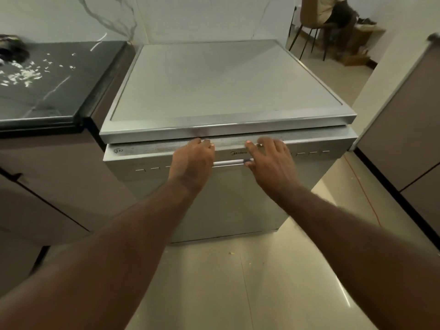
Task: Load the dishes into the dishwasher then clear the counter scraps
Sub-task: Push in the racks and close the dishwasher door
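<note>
A silver dishwasher (226, 86) stands in front of me between the counter and a cabinet. Its door (228, 201) leans out a little at the top, so the strip on its upper edge shows. My left hand (192, 160) rests on that upper edge with its fingertips against the strip. My right hand (269, 160) is spread beside it, fingers on the same edge and thumb by the white handle bar (228, 162). Neither hand holds anything. White food scraps (26, 75) lie scattered on the black counter (71, 91) at the left. No dishes are in view.
A dark sink (12, 52) sits at the counter's far left. A tall cabinet (404, 129) stands to the right. An orange cable (364, 191) crosses the tiled floor, which has small scraps (231, 253). A person sits on a chair (319, 22) at the back right.
</note>
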